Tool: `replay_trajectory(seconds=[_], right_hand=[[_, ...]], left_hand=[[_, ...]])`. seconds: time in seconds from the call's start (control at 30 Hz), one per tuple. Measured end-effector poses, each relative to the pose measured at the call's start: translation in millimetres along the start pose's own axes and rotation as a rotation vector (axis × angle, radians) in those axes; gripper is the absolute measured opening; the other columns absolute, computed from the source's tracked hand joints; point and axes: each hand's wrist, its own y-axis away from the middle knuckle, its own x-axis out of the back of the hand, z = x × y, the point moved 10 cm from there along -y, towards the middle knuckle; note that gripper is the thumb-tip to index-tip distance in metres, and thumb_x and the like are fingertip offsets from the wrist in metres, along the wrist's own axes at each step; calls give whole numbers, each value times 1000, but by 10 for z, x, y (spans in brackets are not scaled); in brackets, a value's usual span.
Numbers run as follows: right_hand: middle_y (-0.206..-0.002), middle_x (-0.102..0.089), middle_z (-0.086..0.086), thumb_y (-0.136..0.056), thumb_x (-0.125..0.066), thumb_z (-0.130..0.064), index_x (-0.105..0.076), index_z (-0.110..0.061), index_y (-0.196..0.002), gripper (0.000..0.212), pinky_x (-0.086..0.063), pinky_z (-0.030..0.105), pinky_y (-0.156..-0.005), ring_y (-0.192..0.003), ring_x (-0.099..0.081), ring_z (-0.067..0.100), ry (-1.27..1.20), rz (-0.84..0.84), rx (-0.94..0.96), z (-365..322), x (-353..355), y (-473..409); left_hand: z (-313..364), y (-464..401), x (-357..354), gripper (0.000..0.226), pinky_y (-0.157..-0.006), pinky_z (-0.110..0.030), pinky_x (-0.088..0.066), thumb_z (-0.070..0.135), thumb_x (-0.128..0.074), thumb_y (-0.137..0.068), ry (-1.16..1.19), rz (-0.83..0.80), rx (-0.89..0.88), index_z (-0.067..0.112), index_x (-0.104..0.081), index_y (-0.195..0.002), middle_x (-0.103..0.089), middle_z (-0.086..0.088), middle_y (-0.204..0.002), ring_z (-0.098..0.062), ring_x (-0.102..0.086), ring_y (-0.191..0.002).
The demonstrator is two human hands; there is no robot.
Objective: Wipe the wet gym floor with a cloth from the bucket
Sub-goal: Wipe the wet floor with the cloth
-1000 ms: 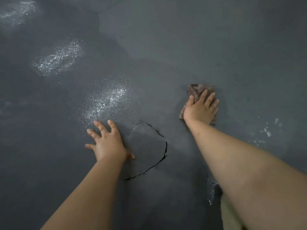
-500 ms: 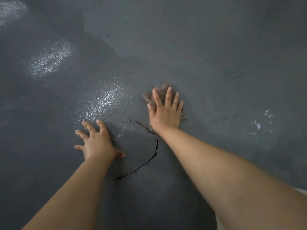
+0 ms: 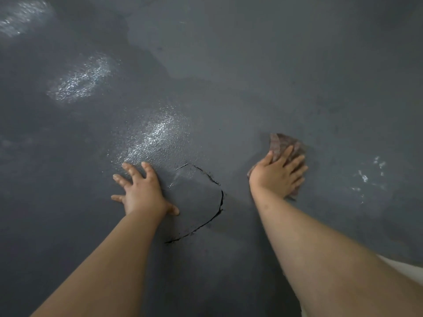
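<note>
Cloth (image 3: 283, 145), a crumpled reddish-brown rag, lies flat on the floor under the right hand (image 3: 278, 175), at about three o'clock from the middle of the view. That hand presses down on it with the palm, fingers (image 3: 295, 162) loosely spread and pointing toward one o'clock; it does not grip the rag so much as pin it, and the fabric sticks out past the fingertips at twelve o'clock and shows again as a thin edge by the wrist. The left hand (image 3: 143, 191) rests bare on the floor at about eight o'clock from the cloth, well apart from it, fingers splayed wide and thumb stretched out toward three o'clock, holding nothing. Both bare forearms reach in from the bottom edge.

Between the hands, a thin black curved crack (image 3: 219, 202) runs through the surface, arcing from just above the left thumb round and down toward six o'clock. The dark grey textured gym floor (image 3: 251, 65) looks darker and wet on the left side, with bright glossy patches of reflected light (image 3: 160, 133) at twelve o'clock from the left hand and further toward ten o'clock. Small white glints (image 3: 366, 175) sit at three o'clock from the cloth. A pale sliver of fabric (image 3: 402, 268) shows behind the right forearm at the lower right edge.
</note>
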Motion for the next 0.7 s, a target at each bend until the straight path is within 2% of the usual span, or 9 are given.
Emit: replay_trajectory(seconds=[0.1,0.17,0.23,0.33,0.43,0.57,0.63,0.7], right_hand=[[-157,-13,17,-96,-26,-46,-24,-19,-150,60,-7,51,-114,-143,-11,39,10,-45,24,-23,-136,489],[-150,-27,25,-90,-24,-46,-37,-13,-145,66,-19,58,-109,-137,-25,47,12,-62,119,-155,-207,899],[-144,-36,29,-87,-30,-45,-43,-13,-141,64,-27,62,-103,-130,-34,51,65,-113,267,-323,-356,1340],[-144,-35,27,-82,-33,-47,-37,-26,-140,62,-19,60,-104,-130,-30,49,149,-204,495,-502,-528,1808],[-146,-35,23,-80,-35,-49,-35,-32,-139,62,-16,61,-105,-131,-28,47,202,-208,763,-693,-555,1852],[-146,-39,19,-80,-36,-52,-45,-34,-138,62,-26,64,-103,-130,-36,50,243,-188,1039,-1174,-562,1679],[-155,-23,15,-88,-34,-55,-33,-38,-144,59,-16,62,-108,-138,-22,47,266,-178,1124,-1496,-567,1583],[-160,2,7,-93,-34,-55,-12,-43,-148,60,0,56,-113,-144,1,40,329,-282,1147,-1719,-671,1476]], left_hand=[[3,7,0,141,-103,-69,-18,41,-89,-54,-6,-11,6,12,11,-149,21,-24,-152,-50,10,-139],[5,14,3,141,-103,-68,-18,42,-88,-54,-7,-15,9,12,12,-149,22,-24,-152,-50,11,-139],[7,19,4,140,-104,-68,-17,43,-87,-56,-7,-16,12,11,13,-148,22,-24,-152,-51,11,-138],[-10,13,-4,129,-105,-68,-16,39,-83,-66,13,-10,5,13,11,-149,22,-22,-152,-51,12,-138],[-33,9,-3,118,-107,-66,-15,37,-78,-74,33,11,-22,15,10,-150,21,-20,-153,-49,12,-139],[-100,95,21,121,-112,-58,-11,39,-81,-67,98,27,-112,19,3,-151,18,-11,-156,-41,13,-142],[-243,203,2,122,-117,-47,-6,39,-83,-65,108,35,-163,20,1,-152,17,-8,-157,-30,12,-145],[-521,367,-64,123,-117,-38,-1,42,-82,-65,93,51,-150,22,4,-151,19,-7,-157,-22,11,-145]])
